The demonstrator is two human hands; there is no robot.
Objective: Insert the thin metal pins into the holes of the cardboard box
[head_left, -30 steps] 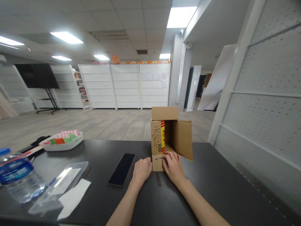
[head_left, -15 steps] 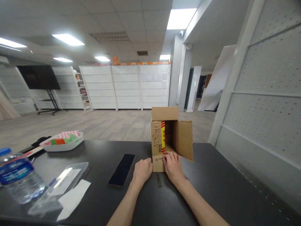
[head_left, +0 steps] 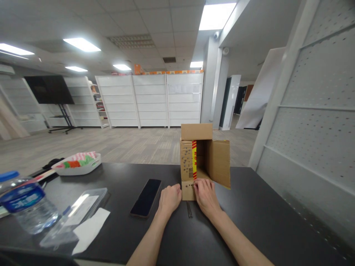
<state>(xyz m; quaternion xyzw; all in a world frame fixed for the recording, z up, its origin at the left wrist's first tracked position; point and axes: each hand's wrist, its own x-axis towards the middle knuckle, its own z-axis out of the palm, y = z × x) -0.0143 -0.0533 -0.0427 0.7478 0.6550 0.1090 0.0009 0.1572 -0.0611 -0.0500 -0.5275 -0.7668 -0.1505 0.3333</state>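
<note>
A cardboard box (head_left: 186, 162) stands on the black table, its open side towards me and its flaps spread. Red-and-yellow tape runs down its front, beside many small round marks. Its lower front flap (head_left: 188, 193) carries a row of dark holes. Against that flap's left edge rests my left hand (head_left: 169, 199), closed, its fingertips hidden. My right hand (head_left: 205, 194) lies over the flap's right part, fingers bent together by the holes; anything small between them is hidden. Two or so thin metal rods (head_left: 189, 209) lie on the table between my hands.
A black phone (head_left: 146, 197) lies left of my left hand. Farther left are a clear plastic case (head_left: 83, 208), a white paper piece (head_left: 91, 231), a water bottle (head_left: 27, 203) and a white basket (head_left: 79, 169) with colourful contents. A perforated panel (head_left: 313, 147) rises at the right.
The whole view has shifted slightly, so everything sits a little farther right and higher. Both hands keep their places at the flap.
</note>
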